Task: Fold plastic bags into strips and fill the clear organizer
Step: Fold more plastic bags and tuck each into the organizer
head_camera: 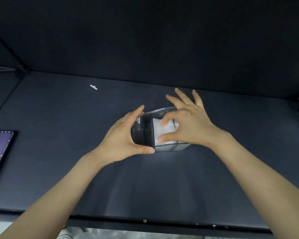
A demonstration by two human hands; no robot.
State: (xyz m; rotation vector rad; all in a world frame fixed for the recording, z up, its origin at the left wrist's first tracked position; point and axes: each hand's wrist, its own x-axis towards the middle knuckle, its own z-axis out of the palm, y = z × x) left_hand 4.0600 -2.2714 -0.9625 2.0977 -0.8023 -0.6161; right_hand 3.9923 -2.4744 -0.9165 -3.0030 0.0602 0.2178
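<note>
Organizer [143, 133]: left hand [123, 138] clasps its end, steadying it.
Folded bag [158, 130]: right hand [192, 125] pinches it, tucking it into the middle compartment.

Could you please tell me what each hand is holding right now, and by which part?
The left hand grips the clear plastic organizer by its left end; the right hand pinches the white folded plastic bag by its top, inside the organizer.
</note>
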